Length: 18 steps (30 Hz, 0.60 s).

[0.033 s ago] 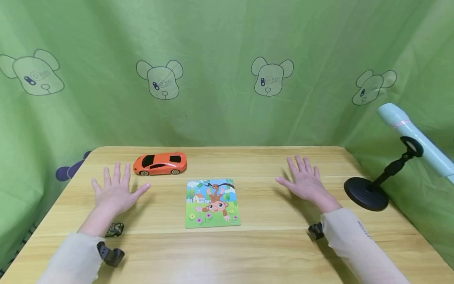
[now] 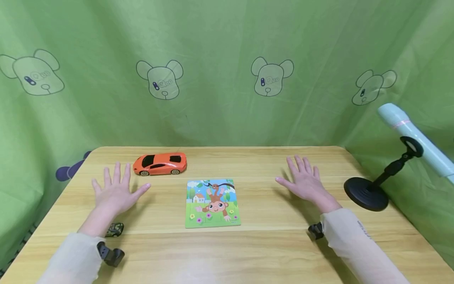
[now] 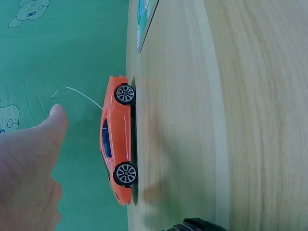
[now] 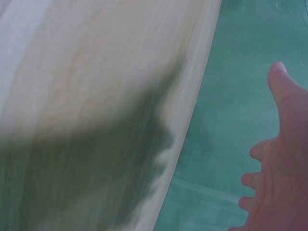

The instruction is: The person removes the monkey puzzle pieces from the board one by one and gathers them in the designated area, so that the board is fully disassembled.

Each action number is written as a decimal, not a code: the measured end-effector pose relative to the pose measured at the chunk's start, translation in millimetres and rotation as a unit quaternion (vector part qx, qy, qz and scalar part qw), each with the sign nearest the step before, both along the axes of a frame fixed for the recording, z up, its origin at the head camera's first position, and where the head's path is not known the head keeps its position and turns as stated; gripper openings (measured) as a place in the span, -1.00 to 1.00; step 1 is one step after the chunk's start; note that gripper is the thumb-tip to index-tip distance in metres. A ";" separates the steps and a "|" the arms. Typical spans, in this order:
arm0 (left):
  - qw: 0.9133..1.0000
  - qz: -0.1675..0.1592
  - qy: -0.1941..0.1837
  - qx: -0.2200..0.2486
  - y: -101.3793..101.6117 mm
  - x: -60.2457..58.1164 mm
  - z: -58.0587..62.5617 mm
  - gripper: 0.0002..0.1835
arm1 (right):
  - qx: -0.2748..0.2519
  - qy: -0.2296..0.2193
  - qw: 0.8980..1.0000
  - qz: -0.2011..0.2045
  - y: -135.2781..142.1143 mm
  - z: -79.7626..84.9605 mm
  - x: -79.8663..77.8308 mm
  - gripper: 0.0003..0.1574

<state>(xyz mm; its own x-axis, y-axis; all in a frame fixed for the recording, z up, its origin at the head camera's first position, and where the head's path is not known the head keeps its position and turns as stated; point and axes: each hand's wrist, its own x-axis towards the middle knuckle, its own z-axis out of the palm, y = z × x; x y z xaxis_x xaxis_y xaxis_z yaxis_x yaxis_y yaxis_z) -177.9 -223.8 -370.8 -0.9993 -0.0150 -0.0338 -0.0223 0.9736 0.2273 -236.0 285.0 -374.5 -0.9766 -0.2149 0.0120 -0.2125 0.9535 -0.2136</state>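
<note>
My left hand (image 2: 115,197) is held above the left part of the table with its fingers spread, holding nothing. Just beyond its fingertips stands an orange toy sports car (image 2: 160,165), side-on, also seen in the left wrist view with its two wheels toward the tabletop. Under the left wrist a small camouflage-patterned object (image 2: 116,229) is partly hidden by the arm. Between the hands lies a flat square picture puzzle (image 2: 213,204) showing a monkey hanging upside down. Over the table's right side hovers my right hand (image 2: 305,184), fingers spread and bare of any object, casting a shadow.
A light blue microphone (image 2: 413,130) leans in a black stand with a round base (image 2: 365,194) at the right. The wooden table (image 2: 248,256) ends at a green curtain (image 2: 220,118) printed with bear heads, which encloses the back and sides.
</note>
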 end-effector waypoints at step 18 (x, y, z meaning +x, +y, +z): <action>1.000 -0.003 0.004 0.002 2.9 0.6 4.8 0.10 | 0.004 0.004 1.000 0.006 -3.5 3.2 0.4 0.17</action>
